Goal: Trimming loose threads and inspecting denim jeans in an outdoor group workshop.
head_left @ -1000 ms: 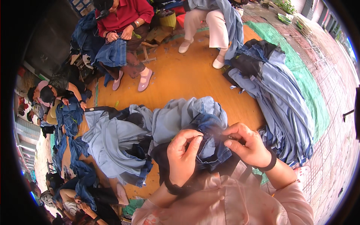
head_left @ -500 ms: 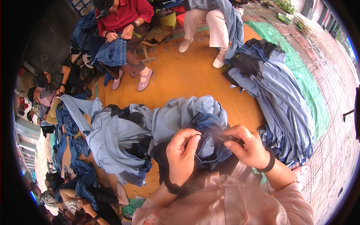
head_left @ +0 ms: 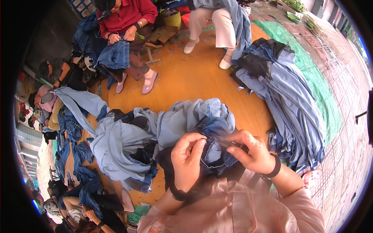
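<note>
A bundled pair of jeans (head_left: 215, 149), dark blue with a paler inner side, lies across my lap. My left hand (head_left: 187, 157) is closed in a pinch at its edge, thumb against forefinger. Just to the right, my right hand (head_left: 254, 153) is closed around small dark thread snips (head_left: 242, 146), their blades blurred and pointing left over the denim. Whether a thread lies between the blades is too blurred to tell. Light blue denim (head_left: 182, 118) spreads out beyond the jeans, touching them.
More light denim (head_left: 120, 143) is heaped to the left, and a long pile of jeans (head_left: 291, 97) stretches along the right. Across the orange board (head_left: 175, 81), a person in a red top (head_left: 132, 17) handles denim shorts (head_left: 114, 54). Other people sit at far left and top.
My right hand has shifted slightly left with the snips, closer to my left hand, which stays nearly still. At far left, a pale denim leg has swung up and leftward.
</note>
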Available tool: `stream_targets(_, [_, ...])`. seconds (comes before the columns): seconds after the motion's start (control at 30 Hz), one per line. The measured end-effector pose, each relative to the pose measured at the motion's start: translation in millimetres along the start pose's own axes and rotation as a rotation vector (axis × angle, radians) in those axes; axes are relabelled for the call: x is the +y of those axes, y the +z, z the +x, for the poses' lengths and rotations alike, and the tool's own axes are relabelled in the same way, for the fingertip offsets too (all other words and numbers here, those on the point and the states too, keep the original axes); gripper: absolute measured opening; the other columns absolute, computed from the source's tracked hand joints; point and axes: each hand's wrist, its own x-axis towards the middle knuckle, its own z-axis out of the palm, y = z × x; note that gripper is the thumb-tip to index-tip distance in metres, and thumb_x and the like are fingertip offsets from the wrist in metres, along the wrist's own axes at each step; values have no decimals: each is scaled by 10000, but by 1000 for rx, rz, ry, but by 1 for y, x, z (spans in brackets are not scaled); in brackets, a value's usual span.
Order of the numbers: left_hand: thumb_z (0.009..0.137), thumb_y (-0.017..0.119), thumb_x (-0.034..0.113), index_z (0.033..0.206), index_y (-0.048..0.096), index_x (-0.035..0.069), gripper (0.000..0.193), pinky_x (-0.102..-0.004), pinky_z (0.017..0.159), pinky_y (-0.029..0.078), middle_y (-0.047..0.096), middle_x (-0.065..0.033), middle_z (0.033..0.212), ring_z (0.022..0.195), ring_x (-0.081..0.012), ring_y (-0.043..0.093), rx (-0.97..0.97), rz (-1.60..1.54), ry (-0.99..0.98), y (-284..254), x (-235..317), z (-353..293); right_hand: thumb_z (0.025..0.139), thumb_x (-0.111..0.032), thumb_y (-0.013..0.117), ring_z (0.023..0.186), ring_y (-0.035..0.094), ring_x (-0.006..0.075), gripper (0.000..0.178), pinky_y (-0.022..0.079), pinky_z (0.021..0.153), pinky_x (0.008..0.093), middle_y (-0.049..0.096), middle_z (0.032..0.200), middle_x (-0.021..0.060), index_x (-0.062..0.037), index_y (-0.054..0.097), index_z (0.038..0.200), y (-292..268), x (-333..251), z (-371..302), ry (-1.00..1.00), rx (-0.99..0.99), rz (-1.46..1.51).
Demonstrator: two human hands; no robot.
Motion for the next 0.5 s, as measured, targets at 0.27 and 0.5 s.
stream_targets(0.27, [937,585,-7,1016,610,-12,83,-197,754,460,632,-18,926,834,-55,571,10,-32,-20,-1,-1,0,872,-60,679,772,659,200,252,516,679,295,666,926,104,-20,590,1103,1,1,-3,41,12,24])
stream_targets(0.5, [935,588,-7,1016,611,-11,84,-197,745,459,631,-16,926,825,-53,566,15,-30,-12,0,-2,-1,884,-52,669,712,617,148,248,488,645,269,659,912,85,-3,590,1114,4,1,-1,32,14,29])
